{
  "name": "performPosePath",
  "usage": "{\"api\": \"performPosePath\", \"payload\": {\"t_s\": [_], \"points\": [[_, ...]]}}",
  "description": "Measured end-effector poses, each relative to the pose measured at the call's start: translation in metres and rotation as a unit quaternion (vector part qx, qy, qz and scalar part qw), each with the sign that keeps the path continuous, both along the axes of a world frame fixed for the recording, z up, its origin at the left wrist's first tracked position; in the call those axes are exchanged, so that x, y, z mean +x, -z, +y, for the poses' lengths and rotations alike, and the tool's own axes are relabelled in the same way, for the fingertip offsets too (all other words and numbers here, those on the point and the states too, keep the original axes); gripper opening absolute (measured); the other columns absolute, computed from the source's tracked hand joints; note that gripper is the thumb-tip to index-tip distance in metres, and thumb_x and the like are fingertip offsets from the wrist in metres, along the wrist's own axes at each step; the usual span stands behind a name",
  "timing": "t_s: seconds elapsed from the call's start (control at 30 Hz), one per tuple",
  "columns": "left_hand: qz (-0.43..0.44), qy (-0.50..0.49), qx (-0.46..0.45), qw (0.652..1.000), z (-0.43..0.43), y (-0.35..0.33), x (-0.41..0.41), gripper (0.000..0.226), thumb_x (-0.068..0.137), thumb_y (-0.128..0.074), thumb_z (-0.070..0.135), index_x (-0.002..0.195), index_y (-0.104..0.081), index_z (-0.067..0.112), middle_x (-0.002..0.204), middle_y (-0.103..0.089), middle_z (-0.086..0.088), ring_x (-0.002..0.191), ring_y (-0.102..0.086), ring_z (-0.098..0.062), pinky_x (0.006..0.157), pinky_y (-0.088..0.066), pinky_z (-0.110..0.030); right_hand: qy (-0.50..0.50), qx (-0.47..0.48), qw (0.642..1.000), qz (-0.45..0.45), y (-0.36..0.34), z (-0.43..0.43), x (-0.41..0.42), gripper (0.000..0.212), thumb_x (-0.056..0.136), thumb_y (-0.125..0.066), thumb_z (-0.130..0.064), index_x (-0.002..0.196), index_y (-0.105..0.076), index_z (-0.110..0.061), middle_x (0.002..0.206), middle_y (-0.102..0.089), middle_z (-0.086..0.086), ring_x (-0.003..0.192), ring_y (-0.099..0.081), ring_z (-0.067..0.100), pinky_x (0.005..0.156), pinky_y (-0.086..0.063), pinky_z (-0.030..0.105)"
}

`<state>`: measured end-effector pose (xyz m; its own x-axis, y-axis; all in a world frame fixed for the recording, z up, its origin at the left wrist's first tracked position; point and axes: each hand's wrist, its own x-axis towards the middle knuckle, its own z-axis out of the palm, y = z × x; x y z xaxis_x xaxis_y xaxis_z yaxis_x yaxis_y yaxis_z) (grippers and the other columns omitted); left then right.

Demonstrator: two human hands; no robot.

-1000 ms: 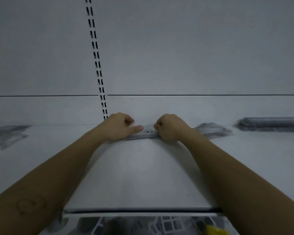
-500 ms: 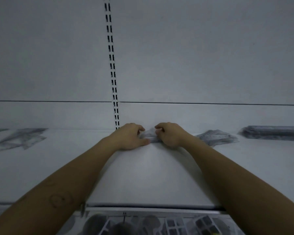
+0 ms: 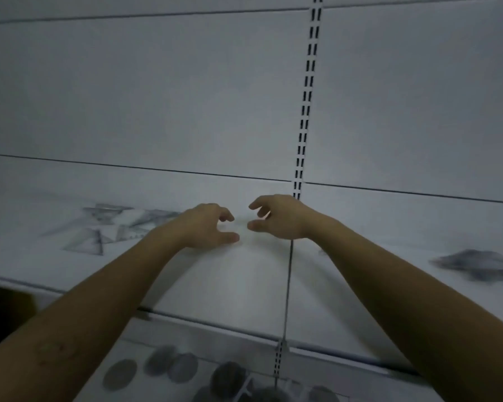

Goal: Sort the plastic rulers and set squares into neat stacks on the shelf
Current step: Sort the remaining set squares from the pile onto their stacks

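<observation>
Slotted upright (image 3: 309, 82) now rightward; white shelf (image 3: 230, 282).

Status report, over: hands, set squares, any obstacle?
Left hand and right hand open, empty, over shelf. Set squares scattered at left, unstacked. Blurred pile at right. No obstacle seen.

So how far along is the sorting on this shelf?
One gathered pile lies at the right, blurred. In hand: nothing visible; the left hand and right hand hover loosely curled over the shelf. Left to do: the loose set squares spread at the left, overlapping at odd angles, not stacked.
</observation>
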<state>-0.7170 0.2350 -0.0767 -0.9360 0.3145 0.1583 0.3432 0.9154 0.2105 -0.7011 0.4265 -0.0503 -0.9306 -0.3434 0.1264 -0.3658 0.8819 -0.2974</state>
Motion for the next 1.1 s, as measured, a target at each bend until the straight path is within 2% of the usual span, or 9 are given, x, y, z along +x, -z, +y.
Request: {"api": "performPosePath", "payload": {"t_s": [0.17,0.33,0.5,0.6,0.7,0.8,0.97,1.07,1.1], "points": [[0.019,-0.039,0.039,0.998,-0.09,0.015,0.005,0.055,0.083,-0.062,0.051,0.13,-0.053,0.025,0.131,-0.055,0.003,0.114,-0.052,-0.014,0.096,-0.04,-0.027,-0.042,0.039,0.998,-0.019,0.017,-0.081,-0.018,0.056,0.088,-0.059,-0.05,0.136,-0.048,-0.022,0.129,-0.058,0.001,0.115,-0.054,0.019,0.096,-0.039,0.029],[0.02,-0.1,0.072,0.992,-0.182,0.023,0.01,0.055,0.081,-0.065,0.052,0.129,-0.053,0.028,0.131,-0.055,0.005,0.104,-0.05,-0.008,0.084,-0.038,-0.022,-0.048,0.055,0.997,-0.003,0.027,-0.15,-0.034,0.055,0.089,-0.057,-0.051,0.134,-0.05,-0.02,0.134,-0.054,0.003,0.121,-0.05,0.022,0.098,-0.04,0.032],[-0.023,-0.084,0.106,0.99,-0.24,0.027,0.015,0.062,0.075,-0.067,0.059,0.131,-0.048,0.04,0.145,-0.04,0.01,0.122,-0.038,-0.007,0.097,-0.033,-0.027,0.007,0.076,0.996,0.051,0.041,-0.19,-0.05,0.063,0.086,-0.051,-0.063,0.133,-0.05,-0.02,0.131,-0.053,0.009,0.118,-0.049,0.029,0.096,-0.04,0.038],[-0.081,-0.076,0.068,0.991,-0.26,0.03,0.011,0.078,0.069,-0.058,0.075,0.138,-0.036,0.046,0.152,-0.029,0.01,0.135,-0.031,-0.011,0.107,-0.028,-0.032,0.051,0.09,0.992,0.067,0.052,-0.189,-0.059,0.069,0.086,-0.045,-0.067,0.137,-0.045,-0.019,0.134,-0.051,0.011,0.12,-0.046,0.031,0.099,-0.036,0.04],[-0.055,-0.052,0.075,0.994,-0.263,0.035,0.003,0.083,0.059,-0.046,0.088,0.132,-0.044,0.047,0.148,-0.037,0.012,0.131,-0.033,-0.01,0.108,-0.028,-0.032,0.065,0.08,0.994,0.037,0.057,-0.18,-0.066,0.071,0.086,-0.046,-0.068,0.139,-0.043,-0.021,0.137,-0.051,0.008,0.124,-0.045,0.03,0.101,-0.035,0.04],[-0.005,-0.049,0.082,0.995,-0.262,0.043,-0.002,0.096,0.048,-0.037,0.098,0.125,-0.053,0.043,0.139,-0.046,0.014,0.125,-0.038,-0.009,0.106,-0.032,-0.034,0.074,0.024,0.996,0.037,0.056,-0.179,-0.068,0.068,0.082,-0.059,-0.062,0.135,-0.045,-0.022,0.132,-0.051,0.008,0.119,-0.05,0.028,0.099,-0.039,0.038],[0.058,-0.041,0.094,0.993,-0.259,0.041,0.001,0.054,0.075,-0.067,0.056,0.124,-0.059,0.034,0.118,-0.055,0.013,0.104,-0.04,-0.002,0.088,-0.031,-0.023,0.028,-0.126,0.99,0.051,0.056,-0.19,-0.063,0.065,0.078,-0.077,-0.026,0.135,-0.045,-0.019,0.105,-0.058,-0.001,0.092,-0.051,0.014,0.078,-0.039,0.02],[0.07,-0.031,0.086,0.993,-0.259,0.044,0.005,0.045,0.077,-0.065,0.059,0.116,-0.064,0.037,0.112,-0.059,0.016,0.101,-0.046,-0.004,0.088,-0.038,-0.026,0.01,-0.197,0.979,0.049,0.056,-0.195,-0.06,0.052,0.079,-0.075,-0.013,0.126,-0.052,-0.019,0.088,-0.066,-0.005,0.076,-0.057,0.006,0.065,-0.04,0.005],[0.076,-0.023,0.074,0.994,-0.259,0.045,0.006,0.043,0.077,-0.06,0.064,0.111,-0.066,0.038,0.111,-0.061,0.016,0.101,-0.049,-0.005,0.088,-0.042,-0.028,0.007,-0.224,0.974,0.045,0.056,-0.196,-0.059,0.046,0.078,-0.075,-0.011,0.119,-0.056,-0.021,0.085,-0.069,-0.005,0.077,-0.06,0.006,0.069,-0.044,0.007]]}}
